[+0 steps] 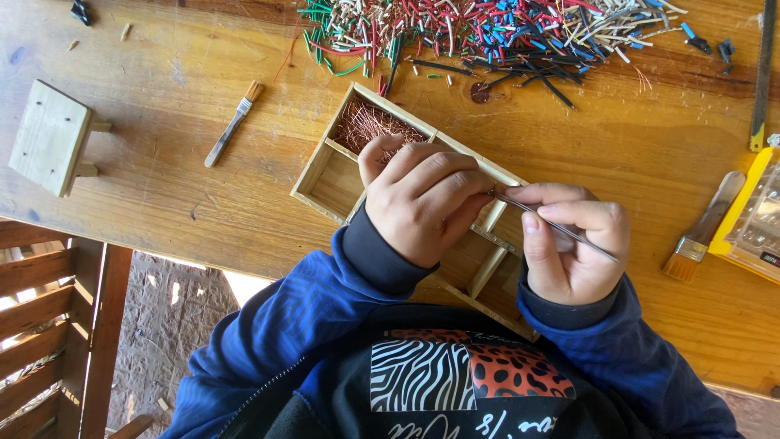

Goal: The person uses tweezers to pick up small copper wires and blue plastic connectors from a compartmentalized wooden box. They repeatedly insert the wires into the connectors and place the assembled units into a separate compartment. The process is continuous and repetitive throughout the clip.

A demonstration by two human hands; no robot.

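The person wore a blue jacket with dark ribbed cuffs at both wrists. Beneath it showed a black top bearing zebra-striped and red leopard-spotted panels.

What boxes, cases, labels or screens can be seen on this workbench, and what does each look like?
Wooden tray: middle of the table under the hands, oblong, pale wood, split into compartments, one holding copper strands.
Yellow case: right edge, cut off by the frame, clear lid, a small dark label on its lower rim.
Wooden block: far left, square, pale, with pegs at its side.
Screens or signs: none.
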